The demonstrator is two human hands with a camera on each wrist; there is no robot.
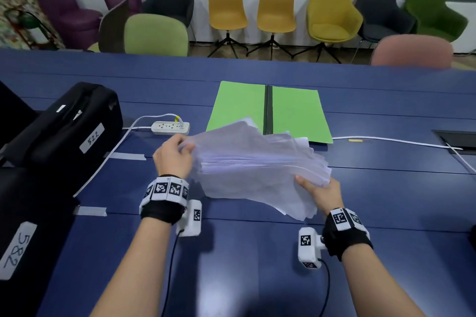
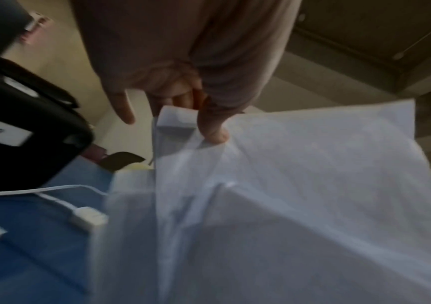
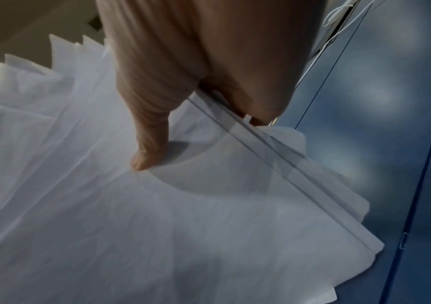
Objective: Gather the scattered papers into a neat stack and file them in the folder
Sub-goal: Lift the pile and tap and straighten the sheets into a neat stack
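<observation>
Surroundings, left to right, head view. A black case [image 1: 69, 123] labelled "522" lies on the blue worktop [image 1: 257, 252] at 9 o'clock; a second black case [image 1: 23, 234] labelled "582" sits at 8 o'clock. A white power strip [image 1: 170, 128] lies just right of the first case, between it and the folder, with its white cable [image 1: 103, 162] running back toward the near left. A green folder [image 1: 269, 110] lies open and flat at 12 o'clock. A second white cable [image 1: 391, 140] runs from the folder's right edge toward a recessed port [image 1: 458, 140] at 3 o'clock. A row of chairs [image 1: 226, 8] stands beyond the worktop.

Task item. The papers [image 1: 257, 162] form one loose, fanned stack with uneven edges, held above the worktop near centre. The far edge of the stack overlaps the folder's near edge in the head view.

Left hand [image 1: 173, 156]: at the stack's left end, 9 o'clock of the papers. In the left wrist view, the thumb [image 2: 213, 125] and fingers pinch a sheet edge.

Right hand [image 1: 323, 193]: at the stack's near right corner, 4 o'clock of the papers. The thumb [image 3: 149, 142] presses the top sheet; the fingers are beneath the stack, clamping it.
</observation>
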